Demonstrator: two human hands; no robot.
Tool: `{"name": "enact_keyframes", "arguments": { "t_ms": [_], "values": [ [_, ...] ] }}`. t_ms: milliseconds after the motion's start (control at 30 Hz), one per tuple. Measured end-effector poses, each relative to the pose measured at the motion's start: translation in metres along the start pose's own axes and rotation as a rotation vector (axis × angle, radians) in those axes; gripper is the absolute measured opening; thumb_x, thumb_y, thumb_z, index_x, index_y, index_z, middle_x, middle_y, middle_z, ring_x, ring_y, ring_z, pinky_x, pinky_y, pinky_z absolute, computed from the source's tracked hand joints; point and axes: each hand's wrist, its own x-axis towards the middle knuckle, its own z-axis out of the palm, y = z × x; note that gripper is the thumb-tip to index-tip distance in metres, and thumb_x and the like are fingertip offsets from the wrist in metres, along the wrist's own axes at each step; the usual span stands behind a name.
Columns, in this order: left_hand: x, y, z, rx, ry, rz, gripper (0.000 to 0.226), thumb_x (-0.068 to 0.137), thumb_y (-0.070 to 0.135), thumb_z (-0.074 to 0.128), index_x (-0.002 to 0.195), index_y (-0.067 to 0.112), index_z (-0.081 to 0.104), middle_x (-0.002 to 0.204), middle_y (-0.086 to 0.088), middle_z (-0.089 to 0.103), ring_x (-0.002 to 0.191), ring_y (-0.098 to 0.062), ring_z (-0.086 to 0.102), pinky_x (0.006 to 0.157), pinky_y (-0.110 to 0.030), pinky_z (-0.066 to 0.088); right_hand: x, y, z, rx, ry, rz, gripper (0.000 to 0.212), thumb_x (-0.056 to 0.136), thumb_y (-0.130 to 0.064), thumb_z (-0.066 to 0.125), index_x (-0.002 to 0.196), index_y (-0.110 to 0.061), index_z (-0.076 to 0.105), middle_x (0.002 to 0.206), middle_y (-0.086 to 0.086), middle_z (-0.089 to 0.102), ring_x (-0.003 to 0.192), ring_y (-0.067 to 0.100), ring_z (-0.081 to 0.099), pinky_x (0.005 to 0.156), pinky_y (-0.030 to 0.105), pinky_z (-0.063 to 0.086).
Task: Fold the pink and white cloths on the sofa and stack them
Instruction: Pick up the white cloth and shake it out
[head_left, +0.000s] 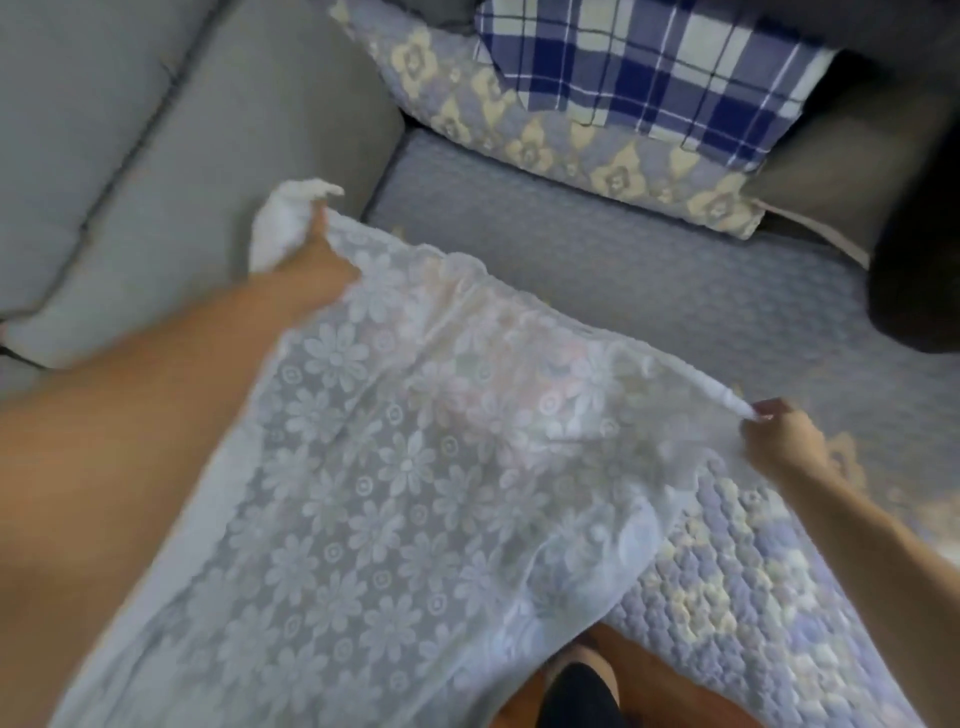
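A white lace cloth (374, 478) with a daisy pattern hangs stretched between my two hands above the sofa seat. My left hand (317, 254) grips its far left corner, with a bunch of white fabric sticking out above the fingers. My right hand (779, 436) pinches the right corner at the seat's front. A faint pink patch (493, 384) shows through the lace near the top middle; whether it is the pink cloth I cannot tell. The cloth's lower part drapes down towards the floor.
The sofa seat (649, 280) has a quilted blue-grey cover. A grey back cushion (182, 156) lies at the left. A floral pillow (545, 135) and a blue plaid cloth (649, 67) sit at the back. A dark object (919, 291) stands at the right.
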Motion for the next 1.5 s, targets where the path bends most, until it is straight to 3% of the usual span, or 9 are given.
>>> {"name": "enact_keyframes", "arguments": {
  "t_ms": [100,367,533,700,800,900,1100,1333,1500],
  "values": [
    [-0.092,0.000,0.093,-0.095,-0.426,-0.152,0.059,0.097,0.011,0.059,0.152,0.015,0.038,0.149,-0.010,0.047,0.130,-0.027,0.050,0.103,-0.035,0.042,-0.014,0.013,0.001,0.038,-0.020,-0.049,0.027,0.087,-0.020,0.051,0.107,-0.015,0.069,0.088,0.021,0.069,0.086,0.038,0.065,0.074,0.036,0.049],
    [-0.355,-0.053,0.173,-0.345,-0.895,-0.509,0.035,0.093,0.034,0.056,0.127,0.030,0.060,0.119,0.003,0.066,0.099,-0.010,0.069,0.088,-0.027,0.053,-0.095,0.000,-0.013,0.051,0.042,-0.282,0.030,0.103,-0.022,0.045,0.087,-0.003,0.061,0.080,0.021,0.059,0.077,0.037,0.059,0.066,0.037,0.039],
    [-0.425,-0.092,0.136,-0.244,-0.571,-0.489,0.032,0.094,0.038,0.057,0.126,0.034,0.058,0.119,0.007,0.063,0.099,-0.007,0.065,0.084,-0.025,0.055,-0.199,-0.038,-0.027,0.675,-0.413,-0.124,0.026,0.097,-0.023,0.059,0.104,0.002,0.067,0.077,0.015,0.062,0.060,0.027,0.056,0.057,0.033,0.043],
    [-0.486,-0.045,0.126,-0.577,-0.378,-0.244,0.094,0.083,0.045,0.077,0.157,0.034,0.021,0.153,0.013,0.026,0.141,-0.008,0.033,0.114,-0.027,0.033,-0.349,-0.062,-0.030,0.908,-0.943,-0.259,0.015,0.100,-0.010,0.050,0.092,-0.009,0.063,0.061,-0.002,0.062,0.035,0.006,0.041,0.047,0.018,0.041],
    [-0.516,-0.007,0.123,-0.558,-0.112,-0.154,0.057,0.088,0.040,0.070,0.138,0.018,0.054,0.140,0.003,0.051,0.127,-0.007,0.046,0.108,-0.023,0.036,-0.421,-0.071,-0.025,0.872,-1.139,-0.338,0.011,0.099,-0.008,0.050,0.099,-0.011,0.061,0.068,0.000,0.056,0.034,0.005,0.034,0.056,0.020,0.044],
    [-0.536,-0.006,0.123,-0.569,0.137,-0.252,0.025,0.096,0.031,0.052,0.084,0.012,0.063,0.091,-0.005,0.066,0.088,-0.017,0.060,0.089,-0.037,0.050,-0.454,-0.084,-0.012,0.918,-1.183,-0.287,0.011,0.098,-0.006,0.055,0.106,-0.008,0.061,0.084,0.004,0.062,0.042,0.007,0.041,0.055,0.020,0.048],
    [-0.551,-0.016,0.134,-0.852,0.517,-0.528,0.072,0.085,0.044,0.072,0.144,0.030,0.033,0.135,0.014,0.027,0.123,-0.003,0.037,0.100,-0.021,0.037,-0.466,-0.090,-0.024,0.897,-1.141,-0.176,0.019,0.092,-0.006,0.064,0.111,-0.006,0.065,0.091,0.007,0.067,0.050,0.012,0.042,0.063,0.025,0.049],
    [-0.523,0.012,0.117,-0.612,0.410,-0.368,0.020,0.094,0.034,0.057,0.079,0.021,0.054,0.077,0.012,0.053,0.068,-0.005,0.049,0.066,-0.021,0.036,-0.452,-0.086,-0.074,1.021,-1.128,-0.113,0.015,0.092,-0.003,0.063,0.103,-0.011,0.056,0.081,0.002,0.057,0.045,0.010,0.034,0.059,0.024,0.047],
    [-0.522,0.042,0.138,-0.795,0.344,-0.199,0.026,0.085,0.037,0.067,0.091,0.025,0.045,0.088,0.006,0.051,0.073,-0.012,0.051,0.069,-0.033,0.049,-0.426,-0.094,-0.111,1.118,-1.187,-0.121,0.015,0.093,-0.003,0.057,0.106,-0.008,0.062,0.067,-0.003,0.056,0.046,0.005,0.037,0.065,0.019,0.045]
  ]
}}
